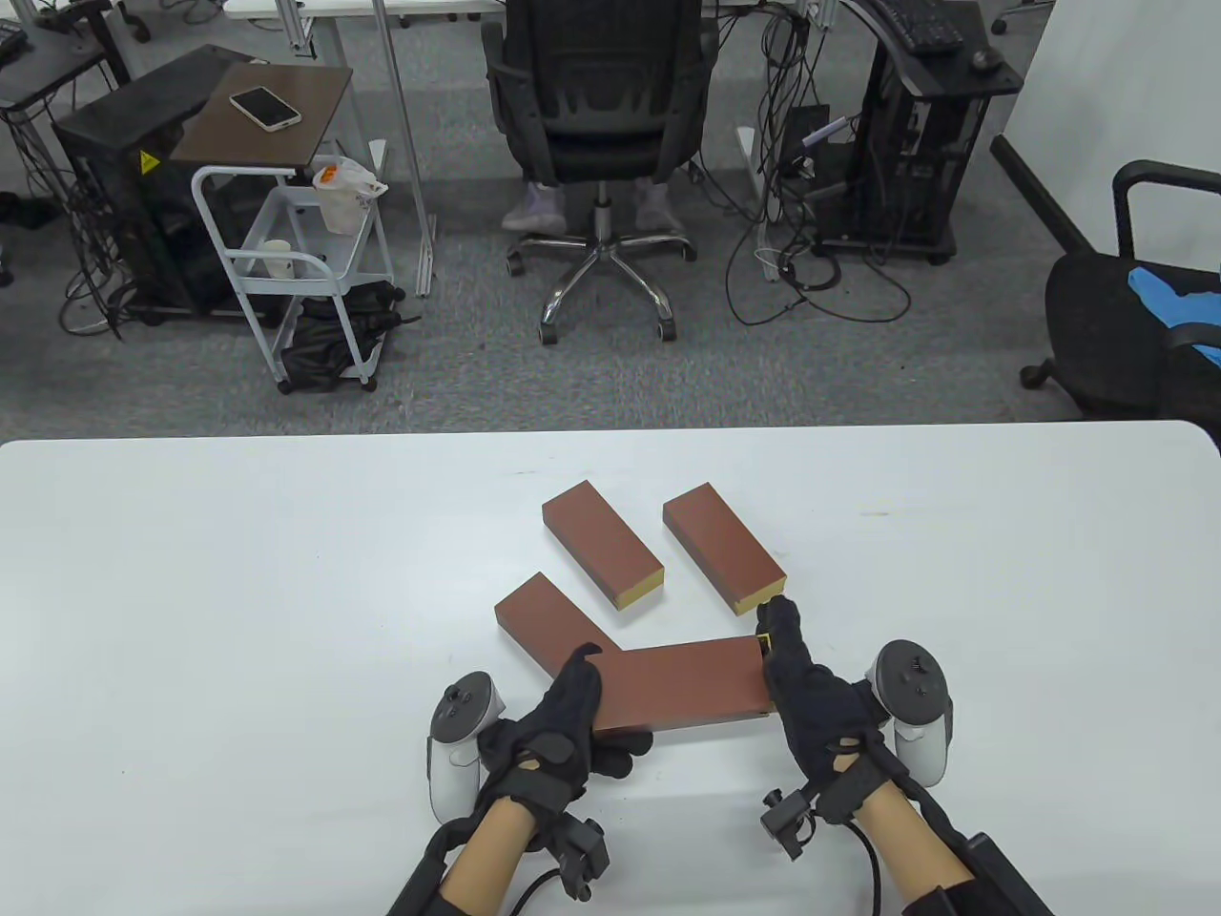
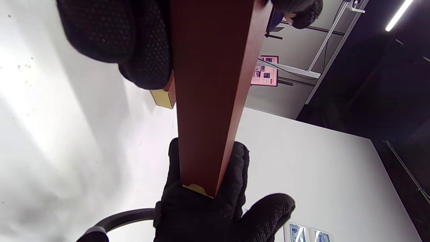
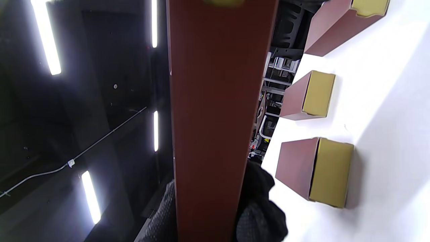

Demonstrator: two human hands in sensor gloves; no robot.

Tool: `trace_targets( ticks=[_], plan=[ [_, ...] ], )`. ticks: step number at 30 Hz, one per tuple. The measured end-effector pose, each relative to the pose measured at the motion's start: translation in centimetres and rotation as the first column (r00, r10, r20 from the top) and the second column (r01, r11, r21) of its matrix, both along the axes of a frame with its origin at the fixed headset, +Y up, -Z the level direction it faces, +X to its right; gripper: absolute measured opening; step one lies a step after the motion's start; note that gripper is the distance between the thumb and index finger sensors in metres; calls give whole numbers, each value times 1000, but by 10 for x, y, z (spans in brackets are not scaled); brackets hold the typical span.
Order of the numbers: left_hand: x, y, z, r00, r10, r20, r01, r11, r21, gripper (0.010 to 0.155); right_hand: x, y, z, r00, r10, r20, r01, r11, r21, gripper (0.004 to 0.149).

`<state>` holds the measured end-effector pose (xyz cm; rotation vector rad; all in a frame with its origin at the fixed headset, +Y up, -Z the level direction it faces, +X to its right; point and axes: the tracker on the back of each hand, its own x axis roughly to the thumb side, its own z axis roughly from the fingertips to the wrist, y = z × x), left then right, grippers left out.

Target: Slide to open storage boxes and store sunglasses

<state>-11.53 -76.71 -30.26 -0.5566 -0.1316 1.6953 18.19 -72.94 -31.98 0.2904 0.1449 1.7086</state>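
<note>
Four brown storage boxes with yellow drawer ends are on the white table (image 1: 238, 592). Both hands hold the nearest box (image 1: 682, 682) crosswise. My left hand (image 1: 584, 701) grips its left end, and my right hand (image 1: 787, 658) grips its right end with a finger at the yellow drawer end. The box looks closed. Its left end overlaps the near-left box (image 1: 544, 620). In the left wrist view the held box (image 2: 208, 101) runs from my left fingers (image 2: 134, 43) to my right hand (image 2: 201, 211). The right wrist view shows it too (image 3: 211, 117). No sunglasses are in view.
Two more closed boxes lie behind, one at the centre (image 1: 603, 544) and one to the right (image 1: 725, 549), close to my right fingertips. The right wrist view shows three boxes' yellow ends (image 3: 331, 171) (image 3: 317, 94) (image 3: 368, 6). Office chairs and a cart stand beyond the table's far edge.
</note>
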Motion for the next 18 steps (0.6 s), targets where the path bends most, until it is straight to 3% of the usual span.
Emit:
trace_targets(
  ticks=[6, 9, 11, 13, 14, 18],
  plan=[
    [-3, -1, -1, 1000, -3, 3, 3, 1000, 2, 76, -2, 2, 0, 998, 61, -25, -61, 998, 0, 86],
    [-6, 0, -4, 999, -33, 2, 32, 999, 22, 75, -3, 12, 2, 981, 194, 4, -193, 976, 104, 89],
    [-7, -1, -4, 998, -69, -6, 69, 997, 36, 75, -9, 21, 4, 952, 306, -11, -295, 927, 231, 85],
    [-5, -2, -4, 997, -80, -13, 80, 996, 31, 75, -18, 30, 9, 889, 458, -26, -422, 839, 343, 83],
    [-4, -4, -4, 997, -80, -4, 80, 996, 31, 75, -26, 35, 14, 802, 598, 13, -546, 723, 423, 84],
    [-2, -4, -4, 997, -78, 22, 77, 996, 40, 74, -47, 37, 27, 570, 805, 166, -737, 411, 536, 79]
  ],
)
